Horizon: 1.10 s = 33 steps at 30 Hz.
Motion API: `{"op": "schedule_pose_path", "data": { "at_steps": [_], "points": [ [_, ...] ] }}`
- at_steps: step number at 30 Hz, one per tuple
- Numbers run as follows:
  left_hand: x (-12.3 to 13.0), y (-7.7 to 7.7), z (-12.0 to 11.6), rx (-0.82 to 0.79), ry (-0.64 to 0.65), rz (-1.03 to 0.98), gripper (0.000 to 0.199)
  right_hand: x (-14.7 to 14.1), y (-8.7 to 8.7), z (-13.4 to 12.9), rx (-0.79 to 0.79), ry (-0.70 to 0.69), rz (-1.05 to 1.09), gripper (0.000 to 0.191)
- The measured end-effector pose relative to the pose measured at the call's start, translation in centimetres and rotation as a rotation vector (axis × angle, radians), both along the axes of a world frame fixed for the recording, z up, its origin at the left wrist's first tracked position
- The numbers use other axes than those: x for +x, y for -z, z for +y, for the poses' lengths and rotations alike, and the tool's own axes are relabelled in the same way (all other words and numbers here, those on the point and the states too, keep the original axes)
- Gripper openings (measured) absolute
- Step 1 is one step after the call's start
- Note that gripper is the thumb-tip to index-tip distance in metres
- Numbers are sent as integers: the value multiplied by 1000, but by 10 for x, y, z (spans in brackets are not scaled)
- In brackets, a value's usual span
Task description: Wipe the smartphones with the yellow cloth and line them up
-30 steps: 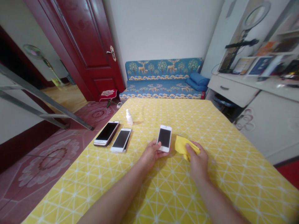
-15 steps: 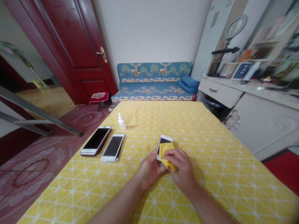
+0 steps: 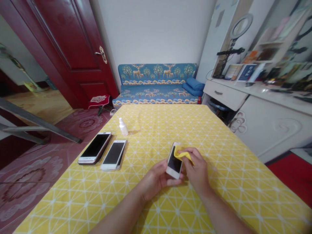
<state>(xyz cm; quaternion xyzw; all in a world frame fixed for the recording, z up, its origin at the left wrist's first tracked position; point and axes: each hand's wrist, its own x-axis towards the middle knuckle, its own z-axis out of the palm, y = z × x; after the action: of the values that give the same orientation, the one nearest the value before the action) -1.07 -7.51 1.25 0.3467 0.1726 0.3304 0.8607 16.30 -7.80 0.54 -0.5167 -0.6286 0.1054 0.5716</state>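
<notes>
Slippery, fragile white smartphone [image 3: 174, 162] held by its edges in the left hand [image 3: 156, 182], over the near surface [image 3: 231, 198]; light, soft yellow cloth [image 3: 183, 154] pinched against its far end by the clenched fingers [image 3: 191, 152] of the right hand [image 3: 198, 172].

Nothing legible anywhere (the phone screens [image 3: 174, 164] are dark).

A dark red door [image 3: 56, 48] stands open at the upper left, beside a white wall [image 3: 153, 32]. A blue sofa [image 3: 156, 94] with deer on it sits at the back. White drawers [image 3: 224, 91] are on the right, and the floor [image 3: 31, 185] is pink.
</notes>
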Motion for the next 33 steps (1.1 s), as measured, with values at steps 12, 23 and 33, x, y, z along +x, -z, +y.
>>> {"op": "schedule_pose_path", "data": {
  "at_steps": [12,23,33],
  "points": [
    [0,10,-2,87,-9,58,33,-17,-3,-16,126,-311,-99,37],
    [0,5,-1,89,9,59,45,-17,-2,-15,121,-239,0,36],
    [1,5,2,47,-201,-54,43,-31,-7,-30,92,-437,19,40]
  ]
}}
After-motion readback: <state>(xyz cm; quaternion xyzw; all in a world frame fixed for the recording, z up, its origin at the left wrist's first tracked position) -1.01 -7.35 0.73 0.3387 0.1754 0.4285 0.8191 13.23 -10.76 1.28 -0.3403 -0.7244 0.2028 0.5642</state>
